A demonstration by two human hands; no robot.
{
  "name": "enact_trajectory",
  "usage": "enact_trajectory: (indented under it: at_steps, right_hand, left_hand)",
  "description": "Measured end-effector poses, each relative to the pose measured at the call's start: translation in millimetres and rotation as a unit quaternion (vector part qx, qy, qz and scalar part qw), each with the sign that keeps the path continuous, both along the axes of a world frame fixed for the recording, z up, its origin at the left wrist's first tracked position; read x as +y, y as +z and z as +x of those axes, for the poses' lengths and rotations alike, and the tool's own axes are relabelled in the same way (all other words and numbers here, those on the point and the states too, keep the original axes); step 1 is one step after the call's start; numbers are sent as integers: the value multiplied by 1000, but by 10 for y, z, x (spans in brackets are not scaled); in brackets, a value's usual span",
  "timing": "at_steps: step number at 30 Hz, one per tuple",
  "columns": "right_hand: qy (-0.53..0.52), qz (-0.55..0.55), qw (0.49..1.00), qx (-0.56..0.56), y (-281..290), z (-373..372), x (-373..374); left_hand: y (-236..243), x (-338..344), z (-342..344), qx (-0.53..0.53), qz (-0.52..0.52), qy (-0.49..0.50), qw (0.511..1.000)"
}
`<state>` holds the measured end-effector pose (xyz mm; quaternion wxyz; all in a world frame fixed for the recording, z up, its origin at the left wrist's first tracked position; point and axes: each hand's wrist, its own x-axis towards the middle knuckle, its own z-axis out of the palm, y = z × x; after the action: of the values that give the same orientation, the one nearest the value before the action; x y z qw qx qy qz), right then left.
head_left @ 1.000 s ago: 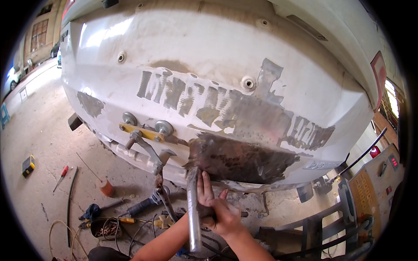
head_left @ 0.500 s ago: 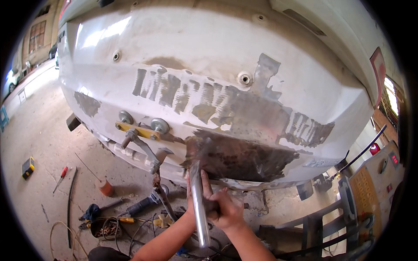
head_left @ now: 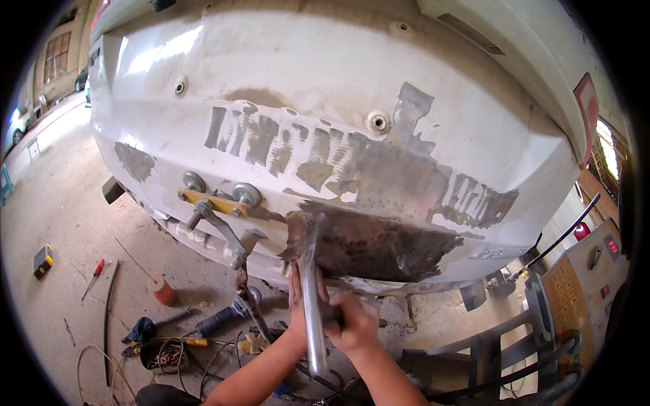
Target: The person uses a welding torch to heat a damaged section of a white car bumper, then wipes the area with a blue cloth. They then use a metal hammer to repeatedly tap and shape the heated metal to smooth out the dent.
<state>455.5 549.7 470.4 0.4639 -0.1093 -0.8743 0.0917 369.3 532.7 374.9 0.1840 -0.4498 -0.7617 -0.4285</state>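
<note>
A long shiny metal bar (head_left: 314, 325) slants from a bare, darkened patch (head_left: 386, 247) on the white car's rear panel (head_left: 271, 61) down toward me. Its upper end overlaps the patch's left side; a small blurred tip there is hard to make out. My left hand (head_left: 296, 304) cups the bar from beneath, fingers showing on both sides, close to the panel's lower edge. Beside the bar, my right hand (head_left: 355, 321) closes round a dark, rounded handle (head_left: 330, 317). The right hand is smeared by motion. How handle and bar join is hidden.
Left of the patch, a yellow bracket (head_left: 220, 204) with round metal pads and a lever (head_left: 227, 233) rests against the panel. A grinder (head_left: 220, 319), cables, a screwdriver (head_left: 93, 279) and a tape measure (head_left: 43, 261) lie on the floor. A machine with a control panel (head_left: 569, 291) stands right.
The bar has shifted slightly, its near end a little higher in view. My right hand has moved a little and blurs more. My left hand's fingers have shifted slightly along the bar.
</note>
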Motion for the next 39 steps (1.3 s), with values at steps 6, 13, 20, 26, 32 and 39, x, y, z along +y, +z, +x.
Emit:
enact_trajectory:
  at_steps: [6, 13, 20, 26, 32, 39]
  right_hand:
    - [68, 27, 997, -13, -103, 133, -92]
    - [96, 52, 994, -33, -92, 189, -75]
    - [104, 48, 993, -23, -33, 91, -113]
    - [78, 69, 995, -13, -22, 1, -24]
    - [85, 69, 993, -39, -32, 22, -75]
    - [118, 71, 991, 4, -64, 14, -50]
  left_hand:
    - [154, -93, 12, 6, 17, 1, 1000]
    - [529, -60, -109, 52, 112, 31, 992]
    - [226, -66, -10, 56, 15, 23, 998]
    - [91, -59, 10, 158, -22, 42, 986]
    - [-16, -35, 17, 75, -32, 11, 997]
    - [85, -97, 32, 51, 1, -13, 999]
